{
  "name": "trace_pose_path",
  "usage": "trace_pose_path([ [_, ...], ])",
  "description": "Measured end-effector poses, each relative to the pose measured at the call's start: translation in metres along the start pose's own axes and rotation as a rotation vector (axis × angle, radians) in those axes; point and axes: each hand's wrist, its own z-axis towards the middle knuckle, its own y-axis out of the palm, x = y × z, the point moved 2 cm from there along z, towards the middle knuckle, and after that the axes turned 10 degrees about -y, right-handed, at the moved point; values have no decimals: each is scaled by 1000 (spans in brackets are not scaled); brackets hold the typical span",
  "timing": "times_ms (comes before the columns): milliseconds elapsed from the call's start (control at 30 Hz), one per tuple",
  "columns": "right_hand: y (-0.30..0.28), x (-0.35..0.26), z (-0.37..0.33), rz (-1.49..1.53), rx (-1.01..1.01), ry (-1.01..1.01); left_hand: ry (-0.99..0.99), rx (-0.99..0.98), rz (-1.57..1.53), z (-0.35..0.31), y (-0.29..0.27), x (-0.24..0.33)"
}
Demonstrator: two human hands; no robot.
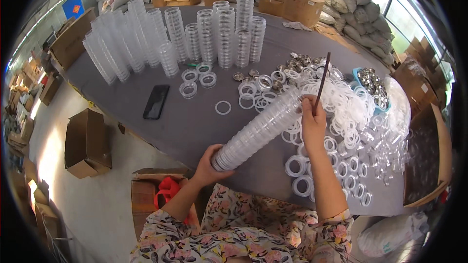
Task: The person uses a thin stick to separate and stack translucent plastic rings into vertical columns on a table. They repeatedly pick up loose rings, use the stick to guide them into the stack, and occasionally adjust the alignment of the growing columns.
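Note:
A long stack of clear round plastic pieces (263,127) lies slanted across my front, its upper end toward the right. My left hand (212,166) wraps round its lower end. A thin dark brown stick (322,82) stands nearly upright out of my right hand (312,117), which is closed on it beside the stack's upper end. Whether the right fingers also grip the stack is hard to see. Beyond that hand spreads a heap of white flat rings (336,100). Clear rings (302,185) lie in rows near my right forearm, and a single white ring (223,107) rests left of the stack.
Tall stacks of clear pieces (225,39) stand along the table's far left. A black phone (156,102) lies before them. A blue basket (382,106) holds small metal parts. Cardboard boxes (429,156) flank the table at right and on the floor (87,143) at left.

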Motion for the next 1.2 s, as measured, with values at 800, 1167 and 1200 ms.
trace_pose_path([
  [800, 38, 64, -136, 536, 27, 866, 343, 245, 424, 75, -60, 194],
  [1167, -7, 0, -133, 429, 25, 351, 668, 14, 93, 94, 36, 194],
  [1200, -8, -4, -128, 380, 49, 274, 627, -19, -24, 98, 46, 188],
])
